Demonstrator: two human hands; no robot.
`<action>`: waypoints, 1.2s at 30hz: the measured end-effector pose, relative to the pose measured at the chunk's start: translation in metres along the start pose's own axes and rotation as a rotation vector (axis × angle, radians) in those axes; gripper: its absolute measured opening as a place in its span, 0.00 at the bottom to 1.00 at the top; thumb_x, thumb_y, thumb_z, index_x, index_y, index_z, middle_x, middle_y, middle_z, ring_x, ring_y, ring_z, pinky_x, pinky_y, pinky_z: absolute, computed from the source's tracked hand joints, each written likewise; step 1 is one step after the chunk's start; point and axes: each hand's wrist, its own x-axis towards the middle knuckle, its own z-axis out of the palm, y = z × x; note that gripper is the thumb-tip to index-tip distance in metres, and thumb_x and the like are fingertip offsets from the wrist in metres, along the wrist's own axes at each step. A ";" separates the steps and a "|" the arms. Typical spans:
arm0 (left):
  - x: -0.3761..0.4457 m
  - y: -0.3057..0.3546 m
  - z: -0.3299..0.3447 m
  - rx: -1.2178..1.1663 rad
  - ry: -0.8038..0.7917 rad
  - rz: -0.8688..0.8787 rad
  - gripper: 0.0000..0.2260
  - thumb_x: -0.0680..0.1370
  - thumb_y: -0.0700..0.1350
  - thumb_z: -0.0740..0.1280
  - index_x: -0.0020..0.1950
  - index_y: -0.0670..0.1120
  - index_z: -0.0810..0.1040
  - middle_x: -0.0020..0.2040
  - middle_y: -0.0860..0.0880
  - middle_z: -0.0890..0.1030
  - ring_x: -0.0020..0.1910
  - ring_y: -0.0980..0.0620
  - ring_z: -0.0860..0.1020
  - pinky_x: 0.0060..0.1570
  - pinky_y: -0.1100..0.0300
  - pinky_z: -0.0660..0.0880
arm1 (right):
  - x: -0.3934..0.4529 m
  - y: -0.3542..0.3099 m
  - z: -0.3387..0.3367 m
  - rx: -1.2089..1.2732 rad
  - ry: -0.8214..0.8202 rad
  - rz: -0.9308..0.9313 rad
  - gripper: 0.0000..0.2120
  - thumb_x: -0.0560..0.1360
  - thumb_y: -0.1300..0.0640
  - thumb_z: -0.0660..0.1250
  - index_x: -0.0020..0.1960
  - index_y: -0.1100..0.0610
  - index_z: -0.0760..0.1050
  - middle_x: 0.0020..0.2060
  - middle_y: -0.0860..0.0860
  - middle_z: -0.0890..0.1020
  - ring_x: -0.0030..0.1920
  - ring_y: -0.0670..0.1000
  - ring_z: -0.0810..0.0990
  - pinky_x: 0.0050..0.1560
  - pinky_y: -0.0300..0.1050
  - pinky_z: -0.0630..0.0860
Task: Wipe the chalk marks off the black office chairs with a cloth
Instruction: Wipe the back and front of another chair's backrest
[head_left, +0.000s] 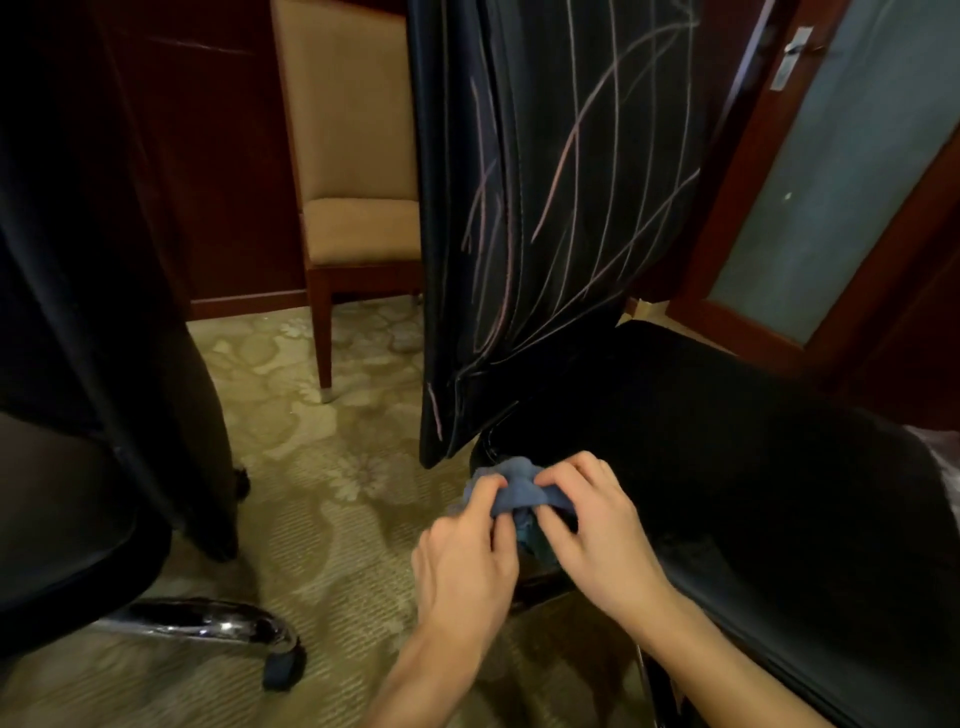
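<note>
A black office chair stands in front of me, its backrest (550, 197) streaked with pink chalk lines and its dark seat (753, 441) spreading to the right. Just below the backrest's lower edge both hands hold a bunched blue cloth (517, 491). My left hand (467, 551) pinches its left side with curled fingers. My right hand (592, 525) grips its right side. The cloth hangs at the seat's front left corner, a little short of the chalked backrest.
A second black office chair (93, 364) fills the left side, with a chrome base leg (208, 621) and a caster (283, 670) on the patterned carpet. A tan upholstered wooden chair (353, 208) stands behind. A glass-panelled wooden door (841, 171) is at the right.
</note>
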 end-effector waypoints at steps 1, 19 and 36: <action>0.005 0.003 -0.001 -0.023 0.063 0.024 0.16 0.79 0.48 0.65 0.66 0.58 0.70 0.38 0.51 0.83 0.36 0.48 0.82 0.35 0.51 0.78 | 0.011 0.000 -0.003 0.027 0.012 -0.021 0.08 0.76 0.56 0.69 0.55 0.51 0.76 0.49 0.43 0.71 0.51 0.45 0.71 0.48 0.41 0.74; 0.058 -0.001 -0.022 0.220 0.043 0.071 0.11 0.74 0.44 0.72 0.55 0.51 0.78 0.40 0.49 0.84 0.38 0.45 0.83 0.35 0.51 0.79 | 0.058 0.021 0.034 0.158 0.033 0.023 0.10 0.72 0.55 0.68 0.53 0.52 0.74 0.47 0.47 0.76 0.53 0.51 0.74 0.49 0.51 0.76; 0.094 0.010 -0.023 -0.197 0.123 -0.168 0.05 0.73 0.44 0.74 0.44 0.55 0.81 0.30 0.55 0.80 0.30 0.58 0.78 0.35 0.61 0.74 | 0.058 0.015 0.035 -0.079 0.089 -0.072 0.11 0.70 0.48 0.64 0.49 0.52 0.72 0.45 0.47 0.74 0.46 0.52 0.74 0.43 0.47 0.73</action>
